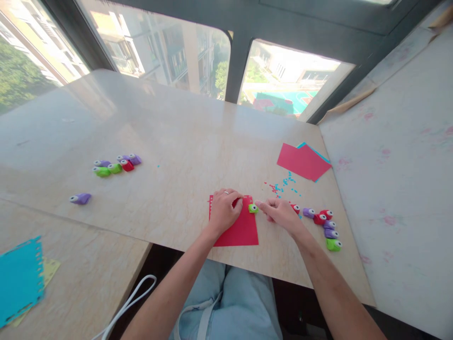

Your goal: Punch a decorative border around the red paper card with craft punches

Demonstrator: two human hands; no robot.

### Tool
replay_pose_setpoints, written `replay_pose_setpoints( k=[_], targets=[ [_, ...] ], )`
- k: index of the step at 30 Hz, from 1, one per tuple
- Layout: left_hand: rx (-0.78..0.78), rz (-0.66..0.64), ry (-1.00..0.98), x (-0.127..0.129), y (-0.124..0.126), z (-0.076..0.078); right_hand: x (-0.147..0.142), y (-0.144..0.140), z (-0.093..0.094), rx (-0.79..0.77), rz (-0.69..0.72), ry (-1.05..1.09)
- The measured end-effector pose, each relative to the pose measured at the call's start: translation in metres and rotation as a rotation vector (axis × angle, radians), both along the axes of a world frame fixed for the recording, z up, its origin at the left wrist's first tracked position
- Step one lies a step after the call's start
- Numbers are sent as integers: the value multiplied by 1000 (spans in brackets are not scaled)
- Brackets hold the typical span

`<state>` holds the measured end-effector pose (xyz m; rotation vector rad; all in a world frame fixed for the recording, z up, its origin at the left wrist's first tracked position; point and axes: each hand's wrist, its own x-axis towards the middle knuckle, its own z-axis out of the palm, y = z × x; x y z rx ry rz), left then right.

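Note:
A red sheet of paper [240,233] lies on the table in front of me, with small cut-outs along its left and top edges. My left hand [224,210], a ring on one finger, rests on its upper part with curled fingers holding it in place. At the sheet's right edge is a small green paper punch [252,208] with a white round button. My right hand [279,212] is closed, its thumb and curled fingers at the punch's right end, hiding part of it. Just behind this hand a red punch [295,208] is partly covered.
Several punches [331,233] line the right side; another group [115,167] and a purple punch [80,199] lie left. Red and blue sheets [304,162] sit at back right near scattered paper bits [283,184]. A punched blue sheet [21,276] and white cable [132,300] are lower left.

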<state>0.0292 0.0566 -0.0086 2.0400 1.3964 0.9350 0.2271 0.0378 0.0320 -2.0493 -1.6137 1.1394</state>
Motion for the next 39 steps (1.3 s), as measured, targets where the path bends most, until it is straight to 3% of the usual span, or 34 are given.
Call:
replay_pose_setpoints(
  k=[22, 39],
  targets=[
    [-2, 17, -39, 1, 0, 0, 1, 5, -10, 18, 87, 86],
    [-11, 6, -33, 0, -1, 2, -3, 12, 2, 28, 216, -17]
  ],
)
